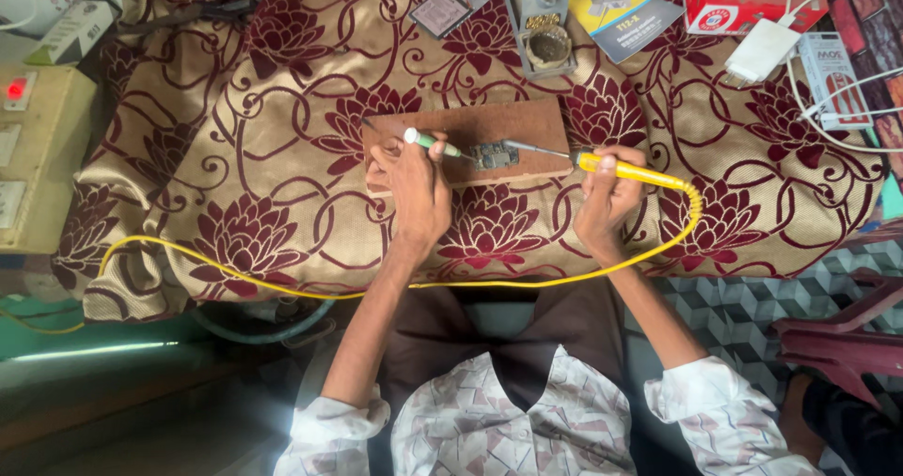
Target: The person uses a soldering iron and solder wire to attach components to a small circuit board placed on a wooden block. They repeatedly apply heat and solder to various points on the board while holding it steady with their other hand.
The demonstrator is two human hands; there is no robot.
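Circuit board (495, 155) lies on a brown wooden block (470, 137), which keeps heat off the floral cloth (235, 156) covering the bench. Right hand (607, 189) has its fingers closed around a yellow soldering iron (602, 164), tip angled onto the board. Left hand (414, 184) has its fingers wrapped on a green-handled tool (433, 143), pointing at the same spot to steady the work. Yellow cord (376, 288) trails toward a switch box (33, 156); an iron stand (541, 24) waits behind.

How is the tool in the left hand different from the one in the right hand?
The green-handled tool in the left hand is short and cordless; the yellow soldering iron in the right hand is longer and trails a yellow cord. Both point their tips at the small circuit board on the wooden block.
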